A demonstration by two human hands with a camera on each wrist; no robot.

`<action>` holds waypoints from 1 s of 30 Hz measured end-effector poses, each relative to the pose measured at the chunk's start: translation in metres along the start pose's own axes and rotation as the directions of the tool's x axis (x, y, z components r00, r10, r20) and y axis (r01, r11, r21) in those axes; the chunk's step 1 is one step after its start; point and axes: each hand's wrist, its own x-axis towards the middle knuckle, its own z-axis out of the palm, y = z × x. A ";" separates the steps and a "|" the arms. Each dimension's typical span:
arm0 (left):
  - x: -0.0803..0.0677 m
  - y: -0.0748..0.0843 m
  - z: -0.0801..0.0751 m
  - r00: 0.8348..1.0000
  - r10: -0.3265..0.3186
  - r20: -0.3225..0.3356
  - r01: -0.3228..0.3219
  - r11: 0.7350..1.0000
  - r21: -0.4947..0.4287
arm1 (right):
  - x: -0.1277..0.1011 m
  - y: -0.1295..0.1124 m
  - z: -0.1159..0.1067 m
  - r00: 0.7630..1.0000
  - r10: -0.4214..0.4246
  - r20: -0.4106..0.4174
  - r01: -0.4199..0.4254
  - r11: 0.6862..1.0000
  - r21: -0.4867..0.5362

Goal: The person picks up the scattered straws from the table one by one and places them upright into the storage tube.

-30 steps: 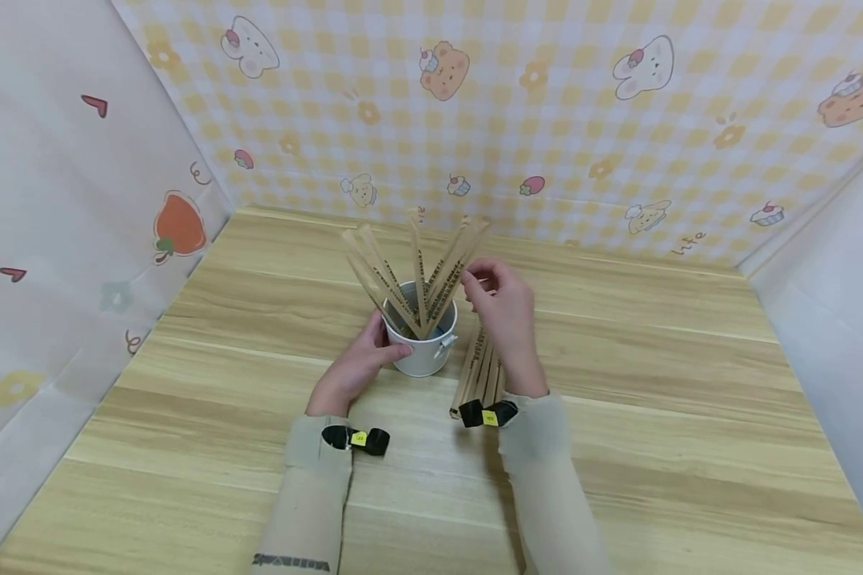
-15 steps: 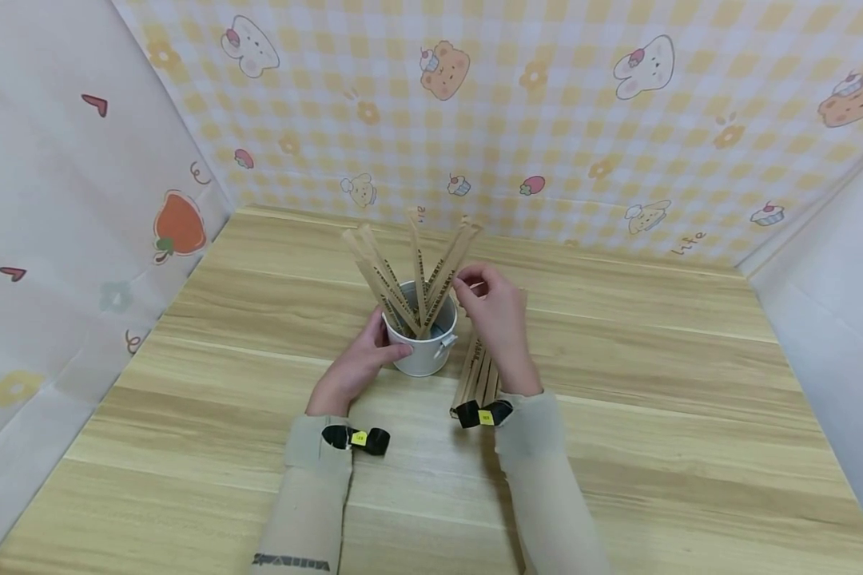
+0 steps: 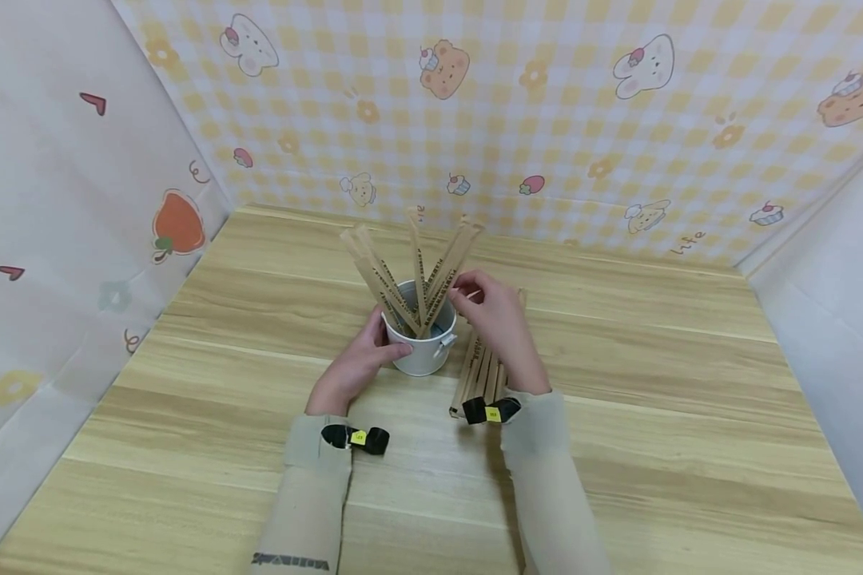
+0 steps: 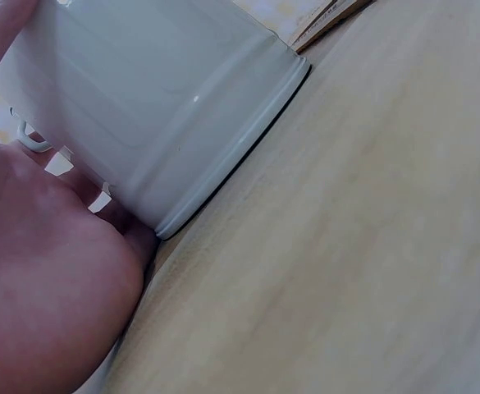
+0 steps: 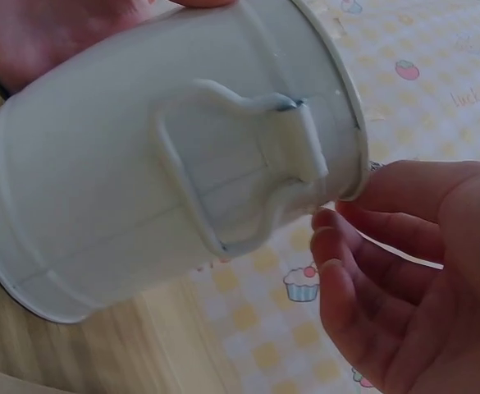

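Standing at centre frame of the head view: one small white metal bucket (image 3: 423,349) on a light wooden tabletop (image 3: 654,415), side handle lug facing the right wrist camera.
Contents: several flat wooden sticks (image 3: 419,275) with dark printed lettering, fanned upward and outward from the bucket's mouth.
Left hand (image 3: 355,363): lower left of the bucket, fingers curled against the wall, thumb near the rim, holding it; the left wrist view shows palm and fingertips pressed to the white side.
Right hand (image 3: 495,315): just right of the bucket, raised beside the rim, fingers loosely bent with tips close together near the rightmost sticks. Whether it pinches a stick cannot be told; in the right wrist view the fingers lie curled with nothing visible between them.
Further stock: a row of like sticks (image 3: 482,371) lying flat on the table, right of the bucket, partly under the right hand.
Surround: checked wallpaper with bears and rabbits (image 3: 442,68) across the upper frame.
Both wrists: black straps with yellow tags.
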 end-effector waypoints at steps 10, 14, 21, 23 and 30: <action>0.004 -0.010 -0.003 1.000 0.014 -0.014 -0.014 1.000 -0.007 | -0.002 0.021 -0.024 0.995 0.086 0.051 -0.088 0.995 0.042; 0.004 -0.010 -0.003 1.000 0.016 -0.013 -0.016 1.000 -0.013 | -0.003 0.034 -0.035 0.993 0.117 0.010 -0.117 0.990 0.076; 0.004 -0.010 -0.003 1.000 0.009 -0.011 -0.009 1.000 -0.013 | -0.005 0.060 -0.049 0.976 0.210 -0.050 -0.204 0.973 0.104; 0.004 -0.011 -0.003 1.000 0.008 -0.011 -0.009 1.000 -0.012 | -0.006 0.065 -0.052 0.969 0.240 -0.057 -0.234 0.967 0.105; 0.005 -0.011 -0.003 1.000 0.017 -0.009 -0.017 1.000 -0.017 | -0.008 0.078 -0.056 0.947 0.321 -0.031 -0.316 0.943 0.100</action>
